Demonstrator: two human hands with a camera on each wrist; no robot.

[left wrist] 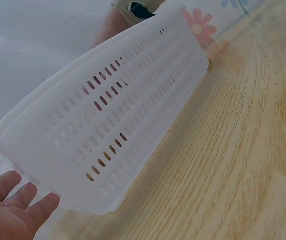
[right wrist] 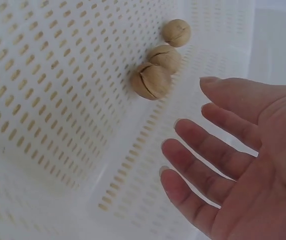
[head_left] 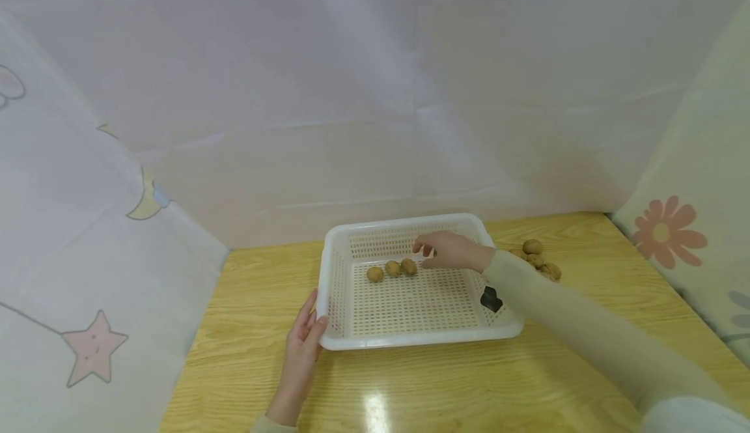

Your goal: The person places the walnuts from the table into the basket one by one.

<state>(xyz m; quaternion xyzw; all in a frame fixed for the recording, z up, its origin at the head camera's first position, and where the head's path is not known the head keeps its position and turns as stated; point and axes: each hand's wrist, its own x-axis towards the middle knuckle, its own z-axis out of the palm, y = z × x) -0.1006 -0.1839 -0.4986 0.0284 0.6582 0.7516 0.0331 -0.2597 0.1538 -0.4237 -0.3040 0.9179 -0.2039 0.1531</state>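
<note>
A white plastic basket [head_left: 422, 340] with slotted walls stands on the table. Three walnuts lie inside: a left walnut [head_left: 375, 274], a middle walnut [head_left: 393, 268] and a cracked walnut [right wrist: 151, 81]. My left hand [head_left: 302, 345] holds the basket's left end, thumb at the rim; in the left wrist view its fingers [left wrist: 20, 197] lie against the outer wall. Over the inside of the basket hovers my right hand [head_left: 450, 251], just right of the walnuts. In the right wrist view its fingers are spread and relaxed, with nothing in them.
Several more walnuts [head_left: 534, 257] sit in a cluster on the wooden table [head_left: 252, 316], right of the basket and partly behind my right sleeve. A dark object [head_left: 491, 299] shows beside the right forearm. Pale curtains [head_left: 375, 159] enclose the table's back and sides.
</note>
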